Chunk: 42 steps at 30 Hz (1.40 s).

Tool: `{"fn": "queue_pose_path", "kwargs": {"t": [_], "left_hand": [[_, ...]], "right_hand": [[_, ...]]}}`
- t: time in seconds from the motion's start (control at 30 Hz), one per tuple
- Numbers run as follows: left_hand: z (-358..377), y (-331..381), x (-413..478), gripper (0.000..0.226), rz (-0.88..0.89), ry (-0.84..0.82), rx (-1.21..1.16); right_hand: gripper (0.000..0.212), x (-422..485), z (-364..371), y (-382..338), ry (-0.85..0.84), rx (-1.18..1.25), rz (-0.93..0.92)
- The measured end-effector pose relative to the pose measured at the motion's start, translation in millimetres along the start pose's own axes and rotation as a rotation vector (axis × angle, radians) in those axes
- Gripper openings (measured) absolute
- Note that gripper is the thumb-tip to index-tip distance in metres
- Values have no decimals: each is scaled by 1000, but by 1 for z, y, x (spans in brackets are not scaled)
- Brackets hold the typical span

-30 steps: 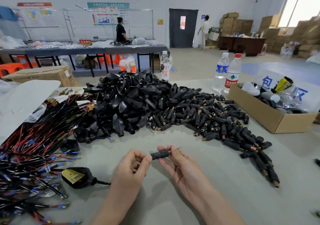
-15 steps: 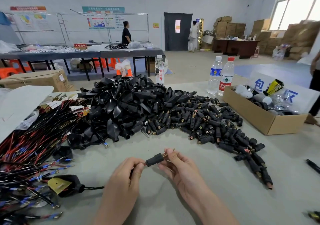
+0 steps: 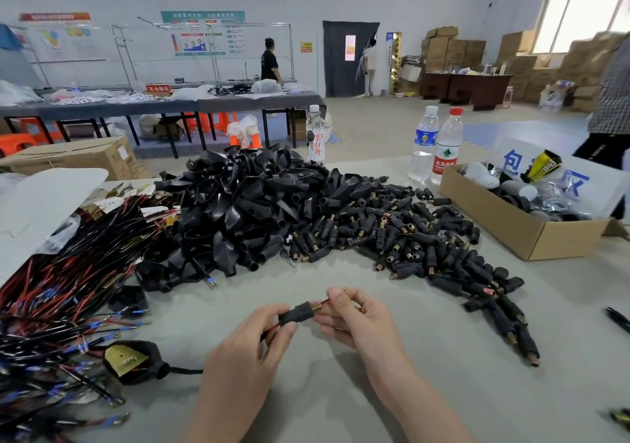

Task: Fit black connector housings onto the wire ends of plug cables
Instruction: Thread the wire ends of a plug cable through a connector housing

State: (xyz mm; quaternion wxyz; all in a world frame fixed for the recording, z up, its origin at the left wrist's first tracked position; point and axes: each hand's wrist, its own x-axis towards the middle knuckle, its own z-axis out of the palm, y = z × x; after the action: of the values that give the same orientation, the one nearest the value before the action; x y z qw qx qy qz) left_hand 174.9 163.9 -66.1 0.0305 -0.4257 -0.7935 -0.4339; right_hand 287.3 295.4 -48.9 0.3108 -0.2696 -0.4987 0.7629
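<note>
Hands meet just above the near edge of the desk (image 3: 341,391). Left hand (image 3: 259,337) closed, fingertips pinching the rear end of a black connector housing (image 3: 296,313), with a red wire (image 3: 272,327) running back from it under the fingers. Right hand (image 3: 354,316) closed, thumb and forefinger pinching the brass tip at the housing's front; a thin red wire end pokes up past the forefinger. Housing held clear of the desk, roughly level, between the two hands.

Near left: a black plug with a brass plate (image 3: 133,360) lying flat. Left side: bundle of plug cables (image 3: 68,272), red and black with blue ferrules. Centre, farther back: pile of black plug shells (image 3: 245,204), merging rightward into a spread of small connector housings (image 3: 409,238). Right: open cardboard box (image 3: 511,224); two water bottles (image 3: 436,146) behind it.
</note>
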Motion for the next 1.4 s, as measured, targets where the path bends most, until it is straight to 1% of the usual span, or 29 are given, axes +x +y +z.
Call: {"fn": "queue_pose_path", "kwargs": {"t": [0.03,0.13,0.23,0.43,0.5,0.57,0.63,0.7,0.8,0.93,1.03,1.1,1.2,1.3,1.4], "left_hand": [[0,1,0,29,1,-1,-6],[0,0,-1,13,10,7,-8],[-1,-1,-1,6,52,12,33],[-1,-2,-2,7,116,12,109],[-2,-2,-2,7,176,14,136],[-2,-2,-1,18,248,21,136],[-2,-3,1,26,269,52,108],[-2,-5,2,27,258,88,82],[-2,-7,3,27,258,112,79],[-2,-7,4,28,273,121,86],[-3,-5,4,31,289,100,107],[-3,-3,5,25,275,102,98],[-2,-1,4,9,224,108,70],[-2,0,3,10,210,97,67],[-1,1,3,8,232,96,73]], "right_hand": [[23,0,0,0,0,-2,-8],[24,1,-1,1,7,-16,-35],[22,2,-4,1,46,3,-54],[22,5,-7,2,95,46,-57],[23,7,-9,1,124,109,-55],[25,7,-11,-2,146,237,-37],[25,6,-8,-2,98,389,-3],[20,4,-3,-1,16,461,50],[16,3,1,2,-28,398,80],[27,3,2,4,-27,365,82],[30,2,3,7,-62,355,90],[30,2,4,7,-74,344,82],[32,1,3,7,-61,317,62],[35,2,2,8,-50,288,41],[30,2,0,8,-46,244,18]]}}
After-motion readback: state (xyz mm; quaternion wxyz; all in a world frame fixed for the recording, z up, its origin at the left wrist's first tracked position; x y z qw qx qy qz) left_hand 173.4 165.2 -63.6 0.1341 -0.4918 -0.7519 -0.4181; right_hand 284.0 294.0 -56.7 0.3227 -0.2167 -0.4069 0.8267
